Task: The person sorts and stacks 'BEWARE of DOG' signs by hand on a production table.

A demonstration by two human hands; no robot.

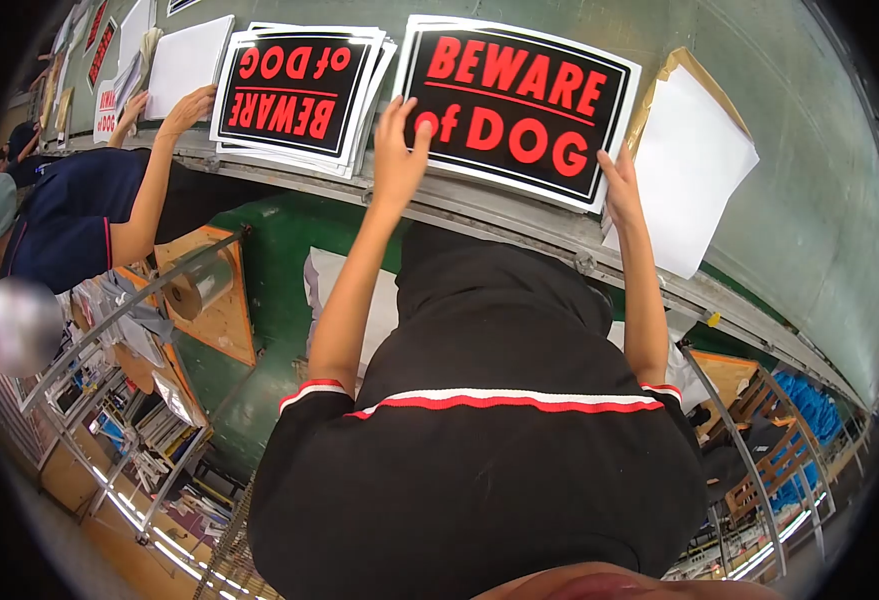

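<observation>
A black sign with red "BEWARE of DOG" lettering and a white border lies in front of me at the table's near edge. My left hand is at its left edge, thumb on the face near the "of", fingers slightly bent. At the lower right corner my right hand holds the sign between thumb and fingers. Left of it lies a stack of similar signs, its top one upside down to me. White sheets on brown paper lie to the right of my right hand.
A co-worker in a dark blue shirt stands at the left, hands near white sheets and the sign stack. The grey table extends right. Below its edge are metal rails, a brown roll and blue material.
</observation>
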